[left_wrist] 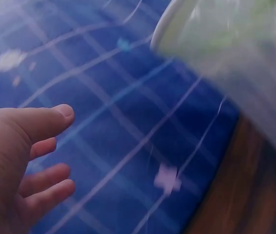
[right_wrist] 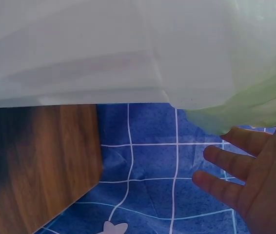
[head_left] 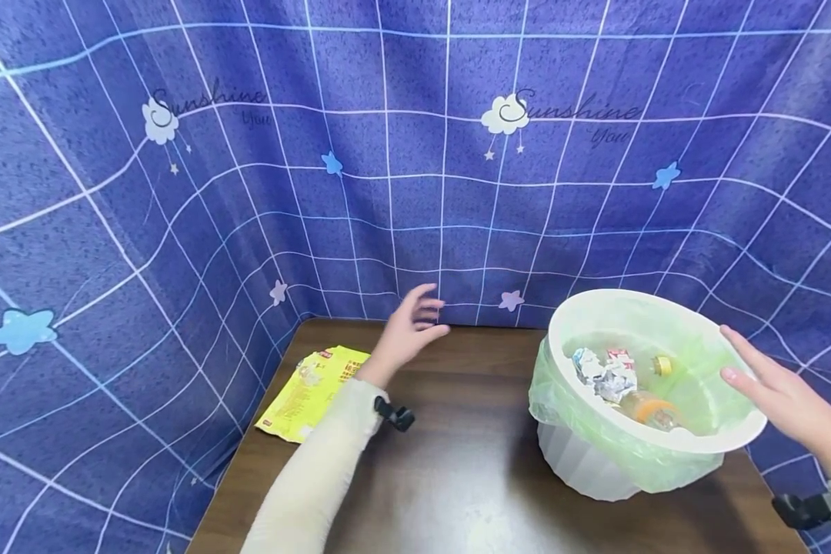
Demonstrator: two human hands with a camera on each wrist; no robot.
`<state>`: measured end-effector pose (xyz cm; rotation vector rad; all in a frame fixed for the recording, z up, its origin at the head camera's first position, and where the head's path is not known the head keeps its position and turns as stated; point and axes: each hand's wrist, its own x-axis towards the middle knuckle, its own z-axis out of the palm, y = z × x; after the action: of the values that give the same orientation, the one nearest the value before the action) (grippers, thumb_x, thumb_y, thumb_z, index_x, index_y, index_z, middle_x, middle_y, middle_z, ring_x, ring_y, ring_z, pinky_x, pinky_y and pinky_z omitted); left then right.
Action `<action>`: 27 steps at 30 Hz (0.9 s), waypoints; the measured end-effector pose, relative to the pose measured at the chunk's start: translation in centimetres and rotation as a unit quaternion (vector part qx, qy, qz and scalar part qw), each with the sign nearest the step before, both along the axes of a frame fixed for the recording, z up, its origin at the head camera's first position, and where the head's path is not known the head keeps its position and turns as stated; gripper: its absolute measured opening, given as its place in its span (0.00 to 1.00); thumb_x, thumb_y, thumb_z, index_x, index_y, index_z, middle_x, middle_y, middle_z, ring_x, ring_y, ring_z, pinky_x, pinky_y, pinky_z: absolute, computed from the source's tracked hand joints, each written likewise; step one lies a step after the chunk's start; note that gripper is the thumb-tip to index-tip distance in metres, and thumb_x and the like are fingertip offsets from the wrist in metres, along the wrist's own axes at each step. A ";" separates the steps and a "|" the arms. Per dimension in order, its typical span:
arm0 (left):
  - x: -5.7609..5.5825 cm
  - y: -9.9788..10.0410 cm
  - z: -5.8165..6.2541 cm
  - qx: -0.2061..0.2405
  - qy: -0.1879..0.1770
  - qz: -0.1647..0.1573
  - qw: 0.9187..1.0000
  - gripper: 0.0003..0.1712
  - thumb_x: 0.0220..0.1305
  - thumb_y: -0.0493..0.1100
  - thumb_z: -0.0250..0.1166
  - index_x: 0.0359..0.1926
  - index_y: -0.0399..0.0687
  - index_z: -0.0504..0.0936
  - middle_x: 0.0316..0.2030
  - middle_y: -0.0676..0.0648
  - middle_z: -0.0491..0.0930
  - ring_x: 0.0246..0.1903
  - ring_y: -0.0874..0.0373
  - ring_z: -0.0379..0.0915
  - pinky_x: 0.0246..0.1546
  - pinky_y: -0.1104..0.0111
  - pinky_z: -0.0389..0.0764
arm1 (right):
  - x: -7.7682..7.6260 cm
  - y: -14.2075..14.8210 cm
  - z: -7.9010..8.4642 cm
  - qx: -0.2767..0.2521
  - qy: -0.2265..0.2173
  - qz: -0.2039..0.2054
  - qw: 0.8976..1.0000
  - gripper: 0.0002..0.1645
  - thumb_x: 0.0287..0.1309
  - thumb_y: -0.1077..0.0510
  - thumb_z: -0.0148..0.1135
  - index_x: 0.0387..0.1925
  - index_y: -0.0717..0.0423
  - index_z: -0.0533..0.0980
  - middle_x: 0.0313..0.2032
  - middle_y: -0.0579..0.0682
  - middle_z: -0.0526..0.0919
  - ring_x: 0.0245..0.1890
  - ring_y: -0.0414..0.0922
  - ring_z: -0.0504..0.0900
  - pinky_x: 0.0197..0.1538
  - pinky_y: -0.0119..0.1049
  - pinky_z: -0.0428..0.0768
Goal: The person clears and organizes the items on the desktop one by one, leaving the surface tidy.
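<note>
My left hand (head_left: 410, 332) hovers above the back of the table, thumb and fingers spread apart with nothing between them. In the left wrist view its fingers (left_wrist: 50, 187) are loosely bent against the curtain behind. A white bin (head_left: 582, 462) with a pale green liner bag (head_left: 550, 385) folded over its rim stands on the right. My right hand (head_left: 779, 388) is at the bin's right rim, fingers extended and thumb over the rim. From the right wrist view, its spread fingers (right_wrist: 226, 163) lie beside the hanging liner.
Inside the bin lie crumpled foil wrappers (head_left: 612, 377) and a clear bottle (head_left: 651, 410) with an orange band and a yellow cap (head_left: 662, 365). A flat yellow packet (head_left: 305, 400) lies on the brown table (head_left: 450, 469) at left. A blue gridded curtain (head_left: 415, 192) surrounds the table.
</note>
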<state>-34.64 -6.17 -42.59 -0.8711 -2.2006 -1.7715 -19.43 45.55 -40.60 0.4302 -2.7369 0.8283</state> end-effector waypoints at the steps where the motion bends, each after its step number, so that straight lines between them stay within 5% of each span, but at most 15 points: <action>1: 0.3 -1.4 -0.3 0.003 -0.008 0.011 1.000 0.41 0.48 0.31 0.70 0.63 0.46 0.61 0.47 0.38 0.76 0.44 0.43 0.74 0.44 0.56 0.76 | 0.0 0.0 0.0 0.000 -0.006 -0.004 1.000 0.38 0.66 0.59 0.45 0.71 0.45 0.41 0.67 0.65 0.46 0.57 0.19 0.42 0.51 0.12 0.39; 6: 1.1 -8.9 -3.5 0.004 -0.040 0.088 0.995 0.40 0.49 0.28 0.68 0.63 0.42 0.61 0.47 0.34 0.75 0.43 0.41 0.74 0.44 0.53 0.75 | 0.2 -0.2 -0.2 -0.005 -0.014 -0.010 1.000 0.38 0.66 0.59 0.46 0.71 0.42 0.42 0.68 0.62 0.46 0.57 0.20 0.43 0.53 0.12 0.39; 14: 1.8 -18.8 -10.4 0.018 -0.108 0.205 0.973 0.40 0.51 0.31 0.68 0.64 0.46 0.61 0.47 0.34 0.75 0.45 0.37 0.71 0.44 0.60 0.76 | 0.4 0.1 -0.7 -0.006 -0.001 -0.006 1.000 0.38 0.65 0.60 0.47 0.71 0.43 0.43 0.69 0.54 0.46 0.56 0.18 0.45 0.50 0.08 0.41; 20: 2.0 -22.7 -14.1 0.005 -0.136 0.272 0.953 0.41 0.54 0.41 0.68 0.66 0.57 0.58 0.51 0.37 0.72 0.51 0.41 0.67 0.46 0.64 0.74 | 0.2 0.4 -0.7 -0.002 0.004 -0.009 1.000 0.38 0.65 0.60 0.47 0.71 0.44 0.44 0.69 0.50 0.46 0.55 0.17 0.46 0.49 0.08 0.42; 27: 1.9 -25.6 -16.2 0.021 -0.125 0.331 0.935 0.41 0.52 0.38 0.69 0.64 0.45 0.60 0.52 0.34 0.72 0.52 0.41 0.65 0.55 0.52 0.62 | -0.2 0.2 -0.5 0.001 0.001 -0.008 1.000 0.38 0.65 0.60 0.47 0.71 0.42 0.44 0.69 0.48 0.47 0.53 0.16 0.48 0.48 0.08 0.43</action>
<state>-32.69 -31.80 -58.75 0.1335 -2.2086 -1.6229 -19.64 45.78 -41.06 0.4087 -2.7356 0.8197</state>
